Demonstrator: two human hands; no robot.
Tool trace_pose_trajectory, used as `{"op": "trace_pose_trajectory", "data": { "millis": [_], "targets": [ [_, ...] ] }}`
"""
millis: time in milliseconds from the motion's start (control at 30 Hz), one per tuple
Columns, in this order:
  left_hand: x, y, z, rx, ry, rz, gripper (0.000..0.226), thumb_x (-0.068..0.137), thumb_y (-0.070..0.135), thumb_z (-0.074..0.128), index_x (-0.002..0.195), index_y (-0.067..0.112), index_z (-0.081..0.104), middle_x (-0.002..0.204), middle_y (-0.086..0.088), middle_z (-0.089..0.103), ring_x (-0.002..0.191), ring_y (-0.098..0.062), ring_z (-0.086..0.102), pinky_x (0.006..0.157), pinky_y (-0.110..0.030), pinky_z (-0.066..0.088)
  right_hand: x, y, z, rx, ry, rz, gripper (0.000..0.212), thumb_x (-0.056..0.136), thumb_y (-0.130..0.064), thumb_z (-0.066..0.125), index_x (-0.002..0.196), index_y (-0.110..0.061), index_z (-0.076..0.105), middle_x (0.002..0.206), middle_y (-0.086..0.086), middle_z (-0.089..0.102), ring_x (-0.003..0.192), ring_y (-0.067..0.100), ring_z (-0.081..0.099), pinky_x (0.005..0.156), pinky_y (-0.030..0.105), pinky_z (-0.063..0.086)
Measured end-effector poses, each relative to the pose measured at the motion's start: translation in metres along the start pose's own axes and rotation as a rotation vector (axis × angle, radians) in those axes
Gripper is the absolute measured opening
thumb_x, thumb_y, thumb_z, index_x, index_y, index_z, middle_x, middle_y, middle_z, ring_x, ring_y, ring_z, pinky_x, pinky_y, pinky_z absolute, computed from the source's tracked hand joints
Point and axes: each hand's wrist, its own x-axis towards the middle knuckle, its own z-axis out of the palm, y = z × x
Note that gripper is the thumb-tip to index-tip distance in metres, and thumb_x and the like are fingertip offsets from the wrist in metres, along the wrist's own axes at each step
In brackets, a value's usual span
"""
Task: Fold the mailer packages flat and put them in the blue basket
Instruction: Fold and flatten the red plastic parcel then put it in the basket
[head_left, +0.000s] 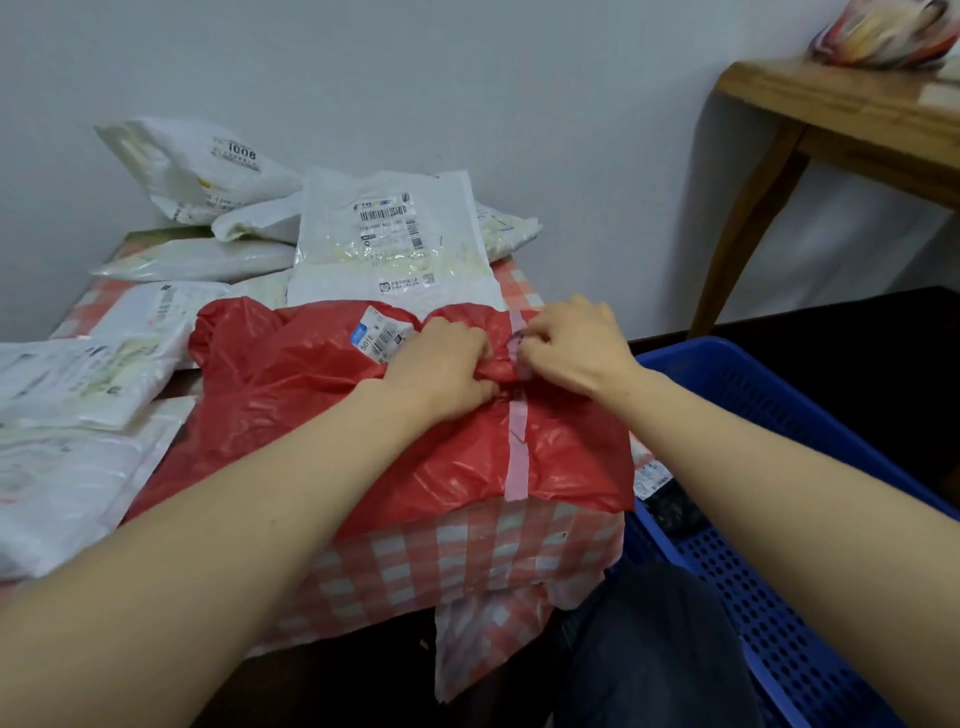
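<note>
A big red bag (291, 395) lies in the middle of a small table with a red and white checked cloth (467, 561). The bag is crinkly and shiny, and it has a white sticker (379, 332) near its top edge and a strip of pale tape (517, 452) running down it. Both hands are on the bag, close together, near the top of the tape. The left hand (441, 369) has its fingers curled and grips a bunch of the red plastic. The right hand (571, 343) sits just at 3 o'clock from the left hand, and its fingers pinch the bag right at the tape. At 12 o'clock from the hands a flat white bag (389, 239) with black labels lies on the table, touching the red bag's far edge. More white bags (197, 166) are piled at 10 o'clock, by the wall, and others (67, 415) lie flat at 9 o'clock. The blue basket (779, 597) sits on the floor at 4 o'clock, just beside the table, with holes all over it. Something dark with a white label (657, 480) is in it. A wooden table (831, 109) stands at 2 o'clock.
</note>
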Motion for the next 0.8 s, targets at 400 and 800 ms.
{"op": "trace_pose_trajectory", "data": {
  "millis": [400, 800],
  "targets": [
    [0.006, -0.019, 0.005, 0.032, -0.451, -0.133, 0.107, 0.082, 0.051, 0.064, 0.147, 0.034, -0.019, 0.156, 0.012, -0.023, 0.143, -0.034, -0.022, 0.103, -0.075, 0.011, 0.026, 0.008, 0.018, 0.221, 0.001, 0.215, 0.025, 0.096, -0.016, 0.046, 0.107, -0.008, 0.067, 0.111, 0.016, 0.064, 0.106, 0.034, 0.057, 0.079, 0.032, 0.042],
    [-0.031, -0.055, 0.008, 0.089, -0.221, -0.407, 0.098, 0.060, 0.092, 0.037, 0.141, 0.058, -0.005, 0.156, 0.003, -0.025, 0.137, -0.042, -0.030, 0.098, -0.073, -0.015, 0.003, -0.027, 0.044, -0.094, -0.290, 0.045, 0.059, 0.088, -0.073, 0.023, 0.143, -0.057, 0.011, 0.160, -0.006, -0.007, 0.144, 0.033, -0.018, 0.104, 0.073, -0.008]
  ]
}}
